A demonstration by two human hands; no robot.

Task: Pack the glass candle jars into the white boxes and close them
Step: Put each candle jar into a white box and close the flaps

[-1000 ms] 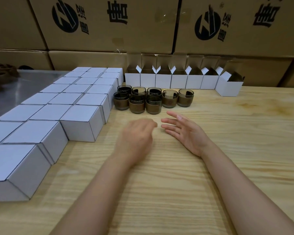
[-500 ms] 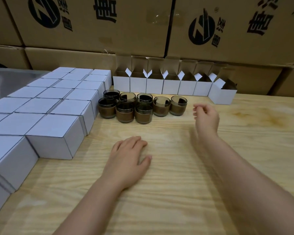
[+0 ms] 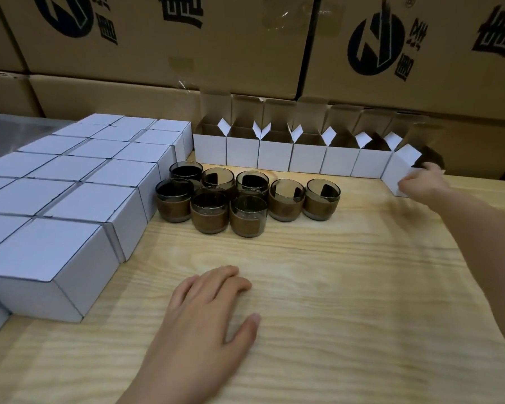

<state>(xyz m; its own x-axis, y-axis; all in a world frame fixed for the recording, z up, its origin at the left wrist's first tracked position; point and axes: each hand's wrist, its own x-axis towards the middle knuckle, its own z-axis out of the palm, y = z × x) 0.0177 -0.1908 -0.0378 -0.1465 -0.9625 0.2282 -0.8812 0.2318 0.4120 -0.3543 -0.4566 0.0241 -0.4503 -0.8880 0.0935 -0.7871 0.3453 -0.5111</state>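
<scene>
Brown cartons are standing stacked as a wall along the far side of the counter. A block of closed boxes is filling its left part. A row of open boxes is lining the cartons' foot, flaps up and mouths facing upward. The jars are sitting upright in a tight cluster just in front of that row, touching the closed block on their left. The end box is standing skewed at the row's right end, well apart from the jars. The right hand is reaching onto its near corner; blur is hiding whether the grip is clamping the wall or only touching it. The left hand is lying flat on the counter, its grip released and empty. It is the nearer hand to the jars, which lie straight ahead of it across open wood, giving room to bring box and jar together.
</scene>
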